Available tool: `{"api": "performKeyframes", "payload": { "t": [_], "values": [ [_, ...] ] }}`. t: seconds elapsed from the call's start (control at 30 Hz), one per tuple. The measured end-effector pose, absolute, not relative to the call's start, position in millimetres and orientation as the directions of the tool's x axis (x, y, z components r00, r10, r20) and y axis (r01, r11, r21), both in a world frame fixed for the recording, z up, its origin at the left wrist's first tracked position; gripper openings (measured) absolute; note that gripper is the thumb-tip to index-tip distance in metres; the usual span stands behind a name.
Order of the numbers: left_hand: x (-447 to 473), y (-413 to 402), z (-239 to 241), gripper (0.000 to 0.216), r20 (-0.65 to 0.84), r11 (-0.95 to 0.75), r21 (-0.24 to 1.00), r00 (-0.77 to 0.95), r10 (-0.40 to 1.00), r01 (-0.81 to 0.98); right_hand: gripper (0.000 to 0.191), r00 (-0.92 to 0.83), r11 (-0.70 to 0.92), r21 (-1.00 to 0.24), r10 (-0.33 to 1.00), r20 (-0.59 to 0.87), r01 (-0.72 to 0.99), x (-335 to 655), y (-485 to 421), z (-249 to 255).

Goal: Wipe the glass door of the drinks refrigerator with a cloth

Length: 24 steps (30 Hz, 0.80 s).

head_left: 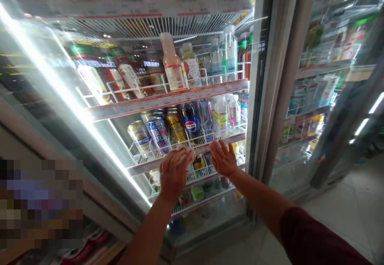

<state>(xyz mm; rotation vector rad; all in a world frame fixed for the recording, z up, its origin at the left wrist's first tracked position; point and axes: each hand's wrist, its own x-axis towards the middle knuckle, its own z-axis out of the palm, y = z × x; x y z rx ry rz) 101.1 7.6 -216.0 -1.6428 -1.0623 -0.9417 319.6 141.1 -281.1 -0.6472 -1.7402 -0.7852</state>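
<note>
My left hand (174,175) is closed on a pale crumpled cloth (188,153), of which only a small part shows past the fingers. It is up against the glass door of a drinks fridge. To its right, my right hand (222,159) is open, palm toward the glass with the fingers stretched out, and holds nothing. Behind the glass, just above both hands, stand a dark bottle with a blue label (190,124), a gold can (177,127) and a blue-and-purple can (159,135).
Wire shelves with red-edged price strips (171,99) carry several bottles and cans. A bright light strip (60,81) runs down the left side. A metal door frame (274,77) stands at the right, beside another glass door. Pale floor tiles (345,213) lie at lower right.
</note>
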Motion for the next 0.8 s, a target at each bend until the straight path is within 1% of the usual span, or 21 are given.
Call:
{"api": "performKeyframes", "payload": {
  "t": [0.07,0.17,0.23,0.27,0.33,0.43,0.5,0.6,0.67,0.73,0.8],
  "values": [
    [109,5,-239,0.046,0.907,-0.214,-0.275,0.327,0.266,0.937,0.062,-0.289,0.643,0.195,0.042,0.956,0.74,320,142,-282],
    [118,-3,-279,0.047,0.802,-0.361,-0.352,0.477,0.359,0.864,0.061,-0.281,0.64,0.195,0.036,0.959,0.744,319,141,-282],
    [116,-5,-286,0.044,0.755,-0.413,-0.386,0.539,0.374,0.825,0.058,-0.273,0.634,0.195,0.027,0.962,0.748,319,141,-280],
    [113,-4,-281,0.042,0.759,-0.396,-0.394,0.537,0.368,0.829,0.056,-0.27,0.631,0.197,0.02,0.963,0.75,319,140,-279],
    [104,-1,-262,0.04,0.81,-0.305,-0.39,0.482,0.335,0.869,0.053,-0.268,0.624,0.206,0.006,0.963,0.754,319,139,-277],
    [98,1,-239,0.042,0.872,-0.199,-0.372,0.415,0.26,0.907,0.052,-0.27,0.622,0.213,-0.003,0.963,0.753,320,138,-275],
    [101,-3,-245,0.04,0.883,-0.189,-0.349,0.39,0.262,0.918,0.053,-0.271,0.627,0.209,0.004,0.963,0.75,319,138,-275],
    [105,-14,-272,0.036,0.834,-0.271,-0.342,0.423,0.354,0.9,0.057,-0.271,0.633,0.193,0.028,0.962,0.75,319,139,-277],
    [98,-18,-280,0.037,0.796,-0.316,-0.354,0.461,0.393,0.88,0.06,-0.273,0.634,0.184,0.044,0.961,0.751,319,140,-280],
    [83,-18,-269,0.039,0.829,-0.274,-0.353,0.435,0.352,0.895,0.062,-0.278,0.635,0.182,0.052,0.959,0.75,319,141,-281],
    [66,-16,-247,0.041,0.898,-0.188,-0.302,0.346,0.274,0.934,0.063,-0.28,0.634,0.182,0.056,0.958,0.751,319,142,-283]
  ]
}}
